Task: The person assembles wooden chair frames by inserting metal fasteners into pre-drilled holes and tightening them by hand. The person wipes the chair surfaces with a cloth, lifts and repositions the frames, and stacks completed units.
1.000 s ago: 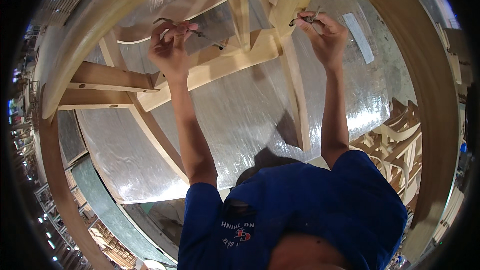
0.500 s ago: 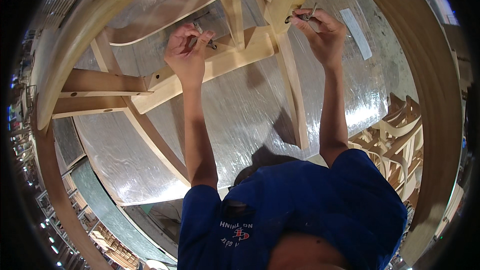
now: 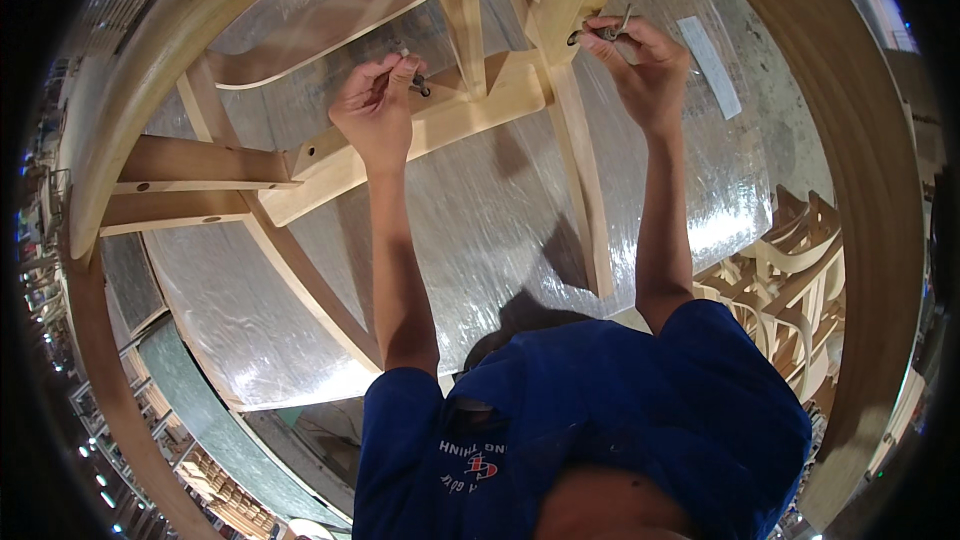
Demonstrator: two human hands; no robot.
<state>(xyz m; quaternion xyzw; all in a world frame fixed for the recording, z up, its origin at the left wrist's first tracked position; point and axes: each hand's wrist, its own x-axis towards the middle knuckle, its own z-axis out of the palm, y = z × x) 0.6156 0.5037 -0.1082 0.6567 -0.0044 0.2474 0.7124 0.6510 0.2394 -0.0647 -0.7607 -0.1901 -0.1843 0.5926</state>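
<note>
A pale wooden frame has a crossrail (image 3: 450,125) joined to an angled post (image 3: 575,0). My left hand (image 3: 375,120) is closed above the crossrail, thumb and fingertips pinched together. Beside them a small dark metal fastener (image 3: 422,90) shows at the wood; whether the fingers grip it is hard to see. At the post my right hand (image 3: 650,70) is closed on small metal bolts (image 3: 615,30), one thin shank standing up between the fingers. Its thumb and fingertip are next to a dark round hole (image 3: 574,38) in the post.
Curved wooden members (image 3: 875,190) arch around both sides. Slats (image 3: 455,10) and a leg (image 3: 580,190) join the crossrail. A plastic-wrapped panel (image 3: 450,240) lies below, with a white strip (image 3: 712,65) near its right side. Curved wooden parts (image 3: 780,290) are piled at right.
The left hand's thumb and fingers have turned upward and drawn closer together by the fastener. My right hand stays almost still at the post hole.
</note>
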